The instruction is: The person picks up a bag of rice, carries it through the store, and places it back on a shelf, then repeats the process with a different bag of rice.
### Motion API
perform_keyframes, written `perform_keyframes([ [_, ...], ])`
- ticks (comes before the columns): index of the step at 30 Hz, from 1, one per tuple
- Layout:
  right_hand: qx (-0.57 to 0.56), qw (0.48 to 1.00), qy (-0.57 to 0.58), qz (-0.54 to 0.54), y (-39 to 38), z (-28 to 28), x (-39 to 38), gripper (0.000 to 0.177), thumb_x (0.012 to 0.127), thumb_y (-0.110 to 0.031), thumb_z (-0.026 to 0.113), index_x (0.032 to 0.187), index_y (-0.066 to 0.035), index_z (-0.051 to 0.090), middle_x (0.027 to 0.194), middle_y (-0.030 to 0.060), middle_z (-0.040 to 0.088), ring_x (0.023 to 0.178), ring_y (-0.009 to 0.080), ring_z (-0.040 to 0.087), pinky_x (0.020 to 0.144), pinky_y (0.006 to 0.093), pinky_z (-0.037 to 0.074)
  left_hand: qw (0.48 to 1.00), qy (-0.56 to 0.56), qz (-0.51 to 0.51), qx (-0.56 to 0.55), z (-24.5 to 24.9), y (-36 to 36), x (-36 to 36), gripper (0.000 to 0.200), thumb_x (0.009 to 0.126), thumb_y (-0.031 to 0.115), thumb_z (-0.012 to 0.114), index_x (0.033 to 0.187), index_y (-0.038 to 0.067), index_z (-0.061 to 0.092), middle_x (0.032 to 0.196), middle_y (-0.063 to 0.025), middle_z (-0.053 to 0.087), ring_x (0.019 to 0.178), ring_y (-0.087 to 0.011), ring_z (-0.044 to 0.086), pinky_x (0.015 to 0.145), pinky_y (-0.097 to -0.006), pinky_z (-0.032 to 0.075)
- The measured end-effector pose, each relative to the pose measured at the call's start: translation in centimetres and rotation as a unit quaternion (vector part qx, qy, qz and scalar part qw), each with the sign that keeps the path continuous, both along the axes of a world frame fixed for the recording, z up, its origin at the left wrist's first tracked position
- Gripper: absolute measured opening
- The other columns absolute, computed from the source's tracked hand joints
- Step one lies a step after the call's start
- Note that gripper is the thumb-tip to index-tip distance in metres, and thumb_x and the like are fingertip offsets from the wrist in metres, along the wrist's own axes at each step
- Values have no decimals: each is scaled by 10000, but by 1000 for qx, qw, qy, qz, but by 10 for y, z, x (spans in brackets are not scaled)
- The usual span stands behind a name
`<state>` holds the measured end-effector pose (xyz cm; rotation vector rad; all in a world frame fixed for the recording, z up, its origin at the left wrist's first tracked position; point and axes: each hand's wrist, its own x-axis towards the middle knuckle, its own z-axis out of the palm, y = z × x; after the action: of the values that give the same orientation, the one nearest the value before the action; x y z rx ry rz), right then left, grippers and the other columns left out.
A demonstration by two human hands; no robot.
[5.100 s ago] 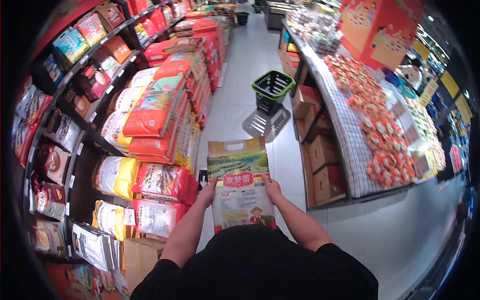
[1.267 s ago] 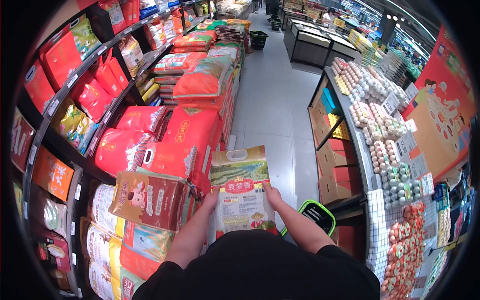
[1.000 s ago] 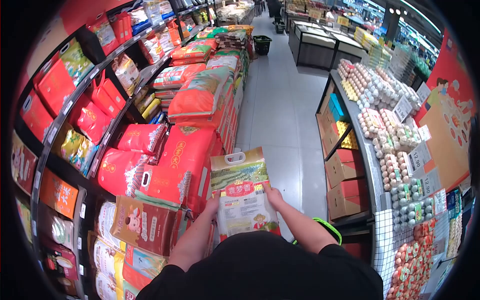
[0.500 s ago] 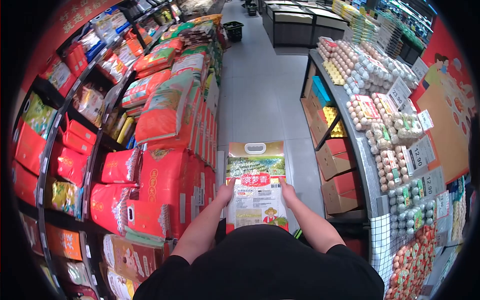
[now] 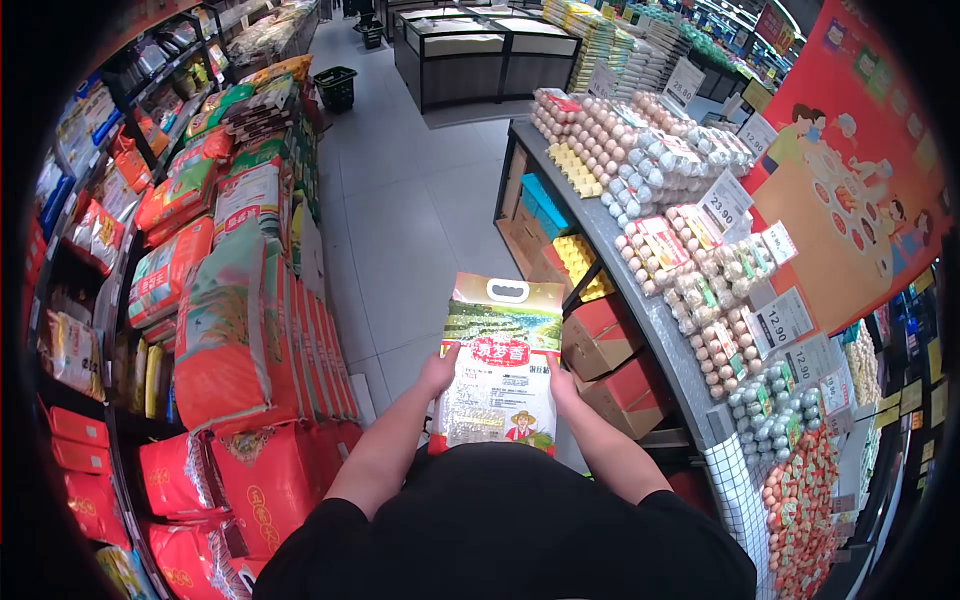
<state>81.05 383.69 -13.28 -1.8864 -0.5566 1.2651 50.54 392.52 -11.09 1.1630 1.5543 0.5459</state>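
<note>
A bag of rice (image 5: 497,385) is held in front of my body, its top end with a white oval handle pointing away from me. Green field scenery, a red label and a small figure in a straw hat are printed on it. My left hand (image 5: 438,372) grips the left edge, thumb on top. On the opposite edge, my right hand (image 5: 562,388) is closed in the same way. The fingers under the bag are hidden. The bag's near end meets my black shirt (image 5: 510,530).
Stacked rice sacks (image 5: 235,330) and shelves line the left side. To the right runs a counter (image 5: 655,325) with egg cartons (image 5: 725,355) and price signs; cardboard boxes (image 5: 610,345) sit beneath it. A grey floor aisle (image 5: 400,220) leads to a black basket (image 5: 335,88).
My view has turned to the right, so the sacks shift left and the egg counter comes nearer the middle. The rice bag stays in both hands, slightly tilted now.
</note>
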Motion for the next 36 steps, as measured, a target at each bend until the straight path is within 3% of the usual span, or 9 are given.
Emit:
perform_keyframes([
  [4,36,999,-20,14,72,22,-32,749,951,-615,528,1218,77,629,1136,174,690,1032,240,654,912,352,477,1000,-14,-5,-9,3,77,-31,817,914,657,534,1222,-97,608,1154,-296,659,1102,-371,648,954,-407,483],
  [8,-3,989,-144,41,134,94,-80,765,909,-640,561,1038,102,693,1046,235,704,1014,296,672,892,376,485,996,-67,41,-33,-32,125,-64,856,919,653,532,1250,-136,571,1186,-295,647,1123,-353,639,965,-390,478],
  [11,-24,983,-154,97,180,109,-101,777,924,-637,545,1142,101,653,1117,213,694,1064,283,660,921,367,478,995,-59,66,-49,-18,155,-85,863,920,653,533,1268,-137,559,1199,-291,642,1119,-349,639,963,-387,480],
  [17,-3,988,-46,148,289,51,-128,743,928,-597,580,1155,108,645,1137,214,692,1073,267,658,927,351,477,990,7,138,-43,1,208,-127,924,914,681,519,1292,-162,527,1259,-314,604,1197,-370,594,1022,-377,444],
  [21,-8,967,-115,225,383,46,-152,755,922,-619,564,1170,88,653,1128,209,698,1081,280,660,929,354,481,983,21,177,-51,-11,267,-155,981,909,701,503,1314,-192,482,1301,-338,568,1261,-387,548,1074,-367,401],
  [24,13,952,-132,277,466,59,-167,770,909,-644,557,1173,72,660,1133,212,696,1091,293,658,932,361,483,974,36,219,-37,-40,329,-179,996,910,710,491,1329,-194,462,1248,-344,592,1202,-372,588,1025,-375,440],
  [29,33,936,-70,343,599,55,-164,784,890,-668,556,1172,55,667,1179,243,669,1135,339,633,963,386,468,947,-37,319,-4,1,408,-156,925,917,682,521,1198,-200,543,970,-256,666,880,-235,664,778,-361,525],
  [35,28,946,-13,323,702,39,-144,789,903,-646,565,1260,56,621,1247,222,647,1198,298,600,993,371,445,949,58,308,4,9,503,-139,901,916,678,514,1223,-167,563,1119,-294,663,1076,-335,658,928,-380,489],
  [36,21,948,4,319,717,34,-140,790,905,-643,564,1262,59,618,1251,220,646,1196,294,600,991,368,446,949,88,304,-7,51,516,-120,898,917,675,512,1228,-166,563,1149,-301,655,1113,-352,644,953,-382,477],
])
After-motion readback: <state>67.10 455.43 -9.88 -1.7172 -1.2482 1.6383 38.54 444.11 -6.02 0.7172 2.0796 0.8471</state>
